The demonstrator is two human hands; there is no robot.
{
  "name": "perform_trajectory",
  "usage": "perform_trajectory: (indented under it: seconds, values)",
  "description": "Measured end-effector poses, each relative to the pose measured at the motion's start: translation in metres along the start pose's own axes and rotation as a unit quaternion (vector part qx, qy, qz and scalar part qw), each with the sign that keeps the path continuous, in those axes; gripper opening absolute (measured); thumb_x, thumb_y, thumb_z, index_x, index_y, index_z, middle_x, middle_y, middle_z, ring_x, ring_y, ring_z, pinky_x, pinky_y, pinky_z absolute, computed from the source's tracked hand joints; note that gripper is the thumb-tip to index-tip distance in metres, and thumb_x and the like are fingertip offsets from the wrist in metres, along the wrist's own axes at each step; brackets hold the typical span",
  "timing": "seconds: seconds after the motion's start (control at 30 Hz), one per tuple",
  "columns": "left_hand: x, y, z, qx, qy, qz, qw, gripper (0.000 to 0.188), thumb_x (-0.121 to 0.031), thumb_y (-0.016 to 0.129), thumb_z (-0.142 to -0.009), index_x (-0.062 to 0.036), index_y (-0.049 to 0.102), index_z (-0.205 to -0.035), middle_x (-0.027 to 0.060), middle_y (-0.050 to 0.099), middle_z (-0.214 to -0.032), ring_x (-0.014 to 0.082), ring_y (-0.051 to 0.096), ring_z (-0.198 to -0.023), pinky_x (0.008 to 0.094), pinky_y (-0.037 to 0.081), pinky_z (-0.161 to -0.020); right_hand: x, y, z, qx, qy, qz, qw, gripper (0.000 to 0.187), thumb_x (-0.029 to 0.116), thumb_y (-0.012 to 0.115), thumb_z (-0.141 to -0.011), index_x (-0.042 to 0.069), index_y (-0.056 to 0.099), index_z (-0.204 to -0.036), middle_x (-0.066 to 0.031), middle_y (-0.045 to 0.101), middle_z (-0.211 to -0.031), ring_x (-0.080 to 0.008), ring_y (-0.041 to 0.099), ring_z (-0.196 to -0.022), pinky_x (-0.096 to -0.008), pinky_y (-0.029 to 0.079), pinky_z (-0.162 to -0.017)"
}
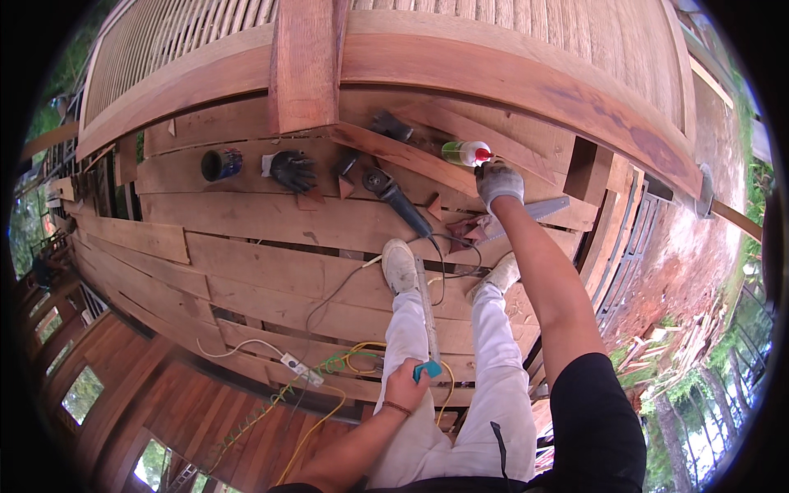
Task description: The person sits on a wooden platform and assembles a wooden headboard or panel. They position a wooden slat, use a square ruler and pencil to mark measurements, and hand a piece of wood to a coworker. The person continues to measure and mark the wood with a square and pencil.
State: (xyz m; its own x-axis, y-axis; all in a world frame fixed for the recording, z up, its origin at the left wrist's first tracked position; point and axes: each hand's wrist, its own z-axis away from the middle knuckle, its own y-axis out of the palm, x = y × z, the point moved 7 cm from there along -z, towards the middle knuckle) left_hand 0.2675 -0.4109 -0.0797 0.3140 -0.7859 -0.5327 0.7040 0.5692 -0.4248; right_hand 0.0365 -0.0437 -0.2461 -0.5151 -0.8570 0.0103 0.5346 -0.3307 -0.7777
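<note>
My right hand [499,182], in a grey-white glove, reaches far forward over the plank deck. Its fingers are closed at the red-capped end of a white squeeze bottle [465,153] with a green-and-white body, which lies sideways. Bare and bent close to my left thigh, my left hand [401,386] grips a small teal block [427,370]; its exact kind is unclear. Just below the right glove lie a handsaw [538,209] and a crumpled dark reddish cloth [465,233]. An angle grinder [400,203] rests on the planks ahead of my left shoe.
A slatted wooden panel [493,62] with a thick post [306,74] spans the far side. Dark work gloves [293,171], an open can [222,163] and a long board [411,156] lie before it. Cables and a power strip [302,369] lie left of my legs. Gaps run between planks.
</note>
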Motion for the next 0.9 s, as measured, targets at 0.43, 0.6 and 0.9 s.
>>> perform_trajectory:
  seconds: [0.43,0.6,0.9]
  values:
    - [0.004,-0.018,-0.006,0.006,0.009,0.014,1.000,0.019,-0.013,0.068,-0.081,-0.0034,0.060,-0.095,0.0198,0.066,-0.083,0.0374,0.066,-0.078,0.0418,0.053,-0.070,0.033,0.008,0.011,-0.042,-0.095,0.116,0.988,0.023,0.019,0.055,-0.087,0.009,0.071,-0.101,-0.0132,0.070,-0.103,-0.0269,0.068,-0.094,-0.0405,0.055,-0.076]
    - [-0.002,-0.027,-0.013,0.012,0.021,0.005,1.000,0.019,-0.018,0.066,-0.083,-0.0058,0.059,-0.097,0.0211,0.066,-0.084,0.0396,0.065,-0.080,0.0460,0.052,-0.072,0.015,-0.002,0.041,-0.045,0.017,-0.030,0.998,0.041,0.044,0.053,-0.091,0.008,0.065,-0.107,-0.0180,0.065,-0.107,-0.0323,0.066,-0.094,-0.0432,0.053,-0.082]
    - [-0.028,-0.013,-0.025,0.073,0.082,-0.146,0.983,0.022,-0.020,0.066,-0.084,-0.0059,0.059,-0.100,0.0221,0.067,-0.087,0.0406,0.065,-0.083,0.0470,0.052,-0.074,-0.042,0.025,0.249,-0.021,0.099,-0.307,0.946,0.039,0.041,0.050,-0.089,0.006,0.068,-0.088,-0.0205,0.069,-0.093,-0.0380,0.066,-0.090,-0.0460,0.052,-0.084]
